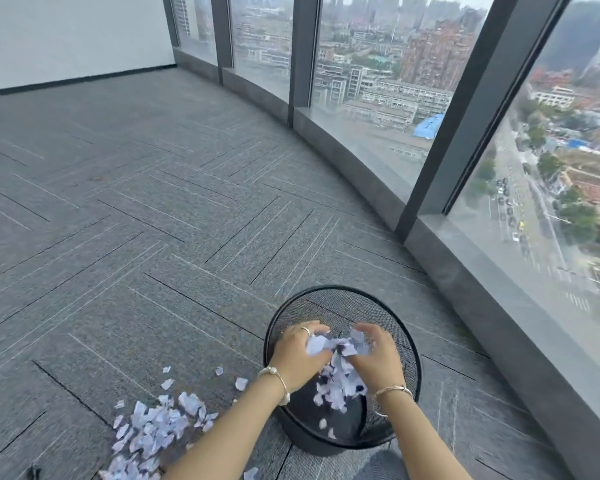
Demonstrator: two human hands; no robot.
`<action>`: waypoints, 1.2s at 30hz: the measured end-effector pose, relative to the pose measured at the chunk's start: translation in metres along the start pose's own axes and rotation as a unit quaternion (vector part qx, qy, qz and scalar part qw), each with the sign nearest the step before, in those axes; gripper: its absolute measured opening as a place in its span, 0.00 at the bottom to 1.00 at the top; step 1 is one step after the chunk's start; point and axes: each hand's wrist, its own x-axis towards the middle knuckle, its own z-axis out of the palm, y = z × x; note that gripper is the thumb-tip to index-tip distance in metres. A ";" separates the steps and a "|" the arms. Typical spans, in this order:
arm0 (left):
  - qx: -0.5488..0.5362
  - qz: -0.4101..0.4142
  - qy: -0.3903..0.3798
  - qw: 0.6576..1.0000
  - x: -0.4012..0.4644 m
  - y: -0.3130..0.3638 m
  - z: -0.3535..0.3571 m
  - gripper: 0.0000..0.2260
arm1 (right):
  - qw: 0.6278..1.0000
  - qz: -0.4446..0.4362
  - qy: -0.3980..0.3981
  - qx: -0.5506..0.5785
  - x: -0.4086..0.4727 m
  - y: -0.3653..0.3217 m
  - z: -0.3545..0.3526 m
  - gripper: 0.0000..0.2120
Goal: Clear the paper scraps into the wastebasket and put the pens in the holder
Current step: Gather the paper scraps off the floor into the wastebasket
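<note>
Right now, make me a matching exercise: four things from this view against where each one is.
Things:
1. wastebasket
2. heap of paper scraps
3. handful of scraps
4. windows

Places:
A. between both hands
B. on the carpet, left of the basket
C. along the right side of the room
D. on the carpet, under the hands

Pairs: 1-D, 2-B, 3-A, 4-C

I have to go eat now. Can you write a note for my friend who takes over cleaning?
Both hands, left hand and right hand, are over the black mesh wastebasket, letting a handful of paper scraps fall in.
Done: some scraps are in the basket.
Left: a big pile of scraps on the carpet to its left.
No pens or holder in view.
</note>
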 end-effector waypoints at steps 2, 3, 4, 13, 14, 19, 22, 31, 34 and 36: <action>-0.006 0.005 -0.015 1.000 -0.002 0.001 -0.003 0.20 | 1.000 0.012 -0.006 -0.012 0.002 0.003 0.000 0.21; -0.011 0.006 -0.017 1.000 -0.003 0.003 -0.005 0.22 | 1.000 0.014 -0.010 -0.013 0.002 0.003 0.000 0.21; -0.018 0.007 -0.018 1.000 -0.003 0.004 -0.006 0.22 | 1.000 0.010 -0.015 -0.008 0.003 0.003 0.000 0.21; -0.106 -0.031 0.024 0.994 -0.006 0.010 -0.008 0.16 | 0.999 -0.009 -0.047 -0.015 0.006 0.003 0.006 0.15; -0.108 -0.033 0.026 0.993 -0.006 0.008 -0.007 0.14 | 0.998 -0.014 -0.050 -0.024 0.007 0.004 0.005 0.13; -0.077 -0.029 0.031 0.996 -0.005 0.003 -0.004 0.08 | 1.000 0.001 -0.025 -0.013 0.007 0.002 0.002 0.10; -0.075 -0.020 0.035 0.996 -0.007 0.003 -0.008 0.13 | 1.000 0.009 -0.020 -0.011 0.008 0.003 0.006 0.16; -0.076 -0.005 0.023 0.997 -0.007 0.006 -0.010 0.12 | 1.000 0.008 -0.020 -0.011 0.004 0.003 0.004 0.11; -0.094 -0.004 0.030 0.995 -0.004 0.000 -0.009 0.11 | 1.000 -0.006 -0.017 0.006 0.003 0.001 0.006 0.09; -0.104 -0.006 0.033 0.994 -0.004 0.000 -0.010 0.12 | 1.000 -0.014 -0.011 0.015 0.003 -0.001 0.007 0.10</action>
